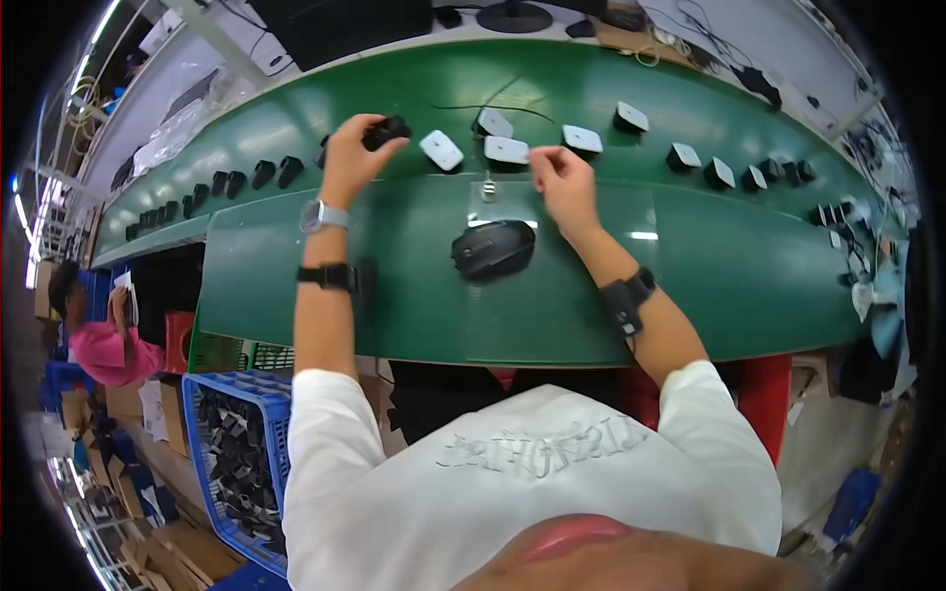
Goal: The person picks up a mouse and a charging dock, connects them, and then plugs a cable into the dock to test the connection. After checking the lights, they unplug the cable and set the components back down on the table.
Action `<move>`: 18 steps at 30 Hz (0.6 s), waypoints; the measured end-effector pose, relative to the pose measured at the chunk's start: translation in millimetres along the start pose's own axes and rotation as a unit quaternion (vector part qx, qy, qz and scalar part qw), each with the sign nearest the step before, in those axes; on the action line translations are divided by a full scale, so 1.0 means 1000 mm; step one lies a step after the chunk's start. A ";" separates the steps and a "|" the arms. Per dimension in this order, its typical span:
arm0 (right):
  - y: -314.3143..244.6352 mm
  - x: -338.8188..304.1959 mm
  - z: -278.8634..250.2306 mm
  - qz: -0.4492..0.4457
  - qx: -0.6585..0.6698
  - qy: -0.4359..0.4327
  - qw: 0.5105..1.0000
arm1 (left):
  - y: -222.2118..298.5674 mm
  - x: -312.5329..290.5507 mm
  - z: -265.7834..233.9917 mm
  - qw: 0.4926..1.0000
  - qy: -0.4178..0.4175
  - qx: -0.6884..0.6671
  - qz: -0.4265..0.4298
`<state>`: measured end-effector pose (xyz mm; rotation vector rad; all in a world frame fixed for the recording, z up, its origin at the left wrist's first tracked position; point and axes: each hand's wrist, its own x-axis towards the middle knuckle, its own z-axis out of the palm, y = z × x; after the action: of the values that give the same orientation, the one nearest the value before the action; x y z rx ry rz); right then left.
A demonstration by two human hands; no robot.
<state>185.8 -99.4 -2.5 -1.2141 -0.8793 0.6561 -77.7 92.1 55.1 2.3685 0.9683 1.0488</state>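
My left hand (349, 158) is closed around a small black plastic block (392, 131), held above the green table. My right hand (566, 187) has its thumb and fingers pinched together, beside a white-topped black block (506, 150); whatever may be in the pinch is hidden. Between my hands sits another white-topped block (441, 150). Behind the nearer one stands a similar block (494, 123), and one more (581, 139) lies just beyond my right fingers. A small metal piece (488, 191) rests in front of them. Closer to me is a black computer mouse (493, 249).
Several small black blocks (236, 183) line the table's left side; white-topped blocks (720, 173) continue to the right. A thin black cable (493, 106) crosses the back. Beside me, a blue crate (201, 463) holds black parts. A person in pink (110, 350) sits at far left.
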 end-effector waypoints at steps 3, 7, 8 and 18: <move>-0.007 -0.009 0.014 0.014 0.064 -0.059 0.996 | -0.045 0.004 -0.011 0.972 -0.053 0.228 -0.017; -0.005 -0.008 0.011 0.008 0.091 -0.054 0.994 | -0.033 0.004 0.011 0.932 0.024 0.355 0.067; -0.002 -0.005 0.006 0.010 0.093 -0.040 0.995 | -0.017 0.008 0.026 0.933 0.015 0.351 0.077; -0.012 -0.010 -0.001 0.069 0.161 -0.086 0.981 | 0.041 0.003 0.048 0.994 -0.071 0.061 0.056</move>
<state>181.1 -111.0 6.6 -0.9395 -0.7988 0.9873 -22.2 63.2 49.0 2.5838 0.8819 0.8685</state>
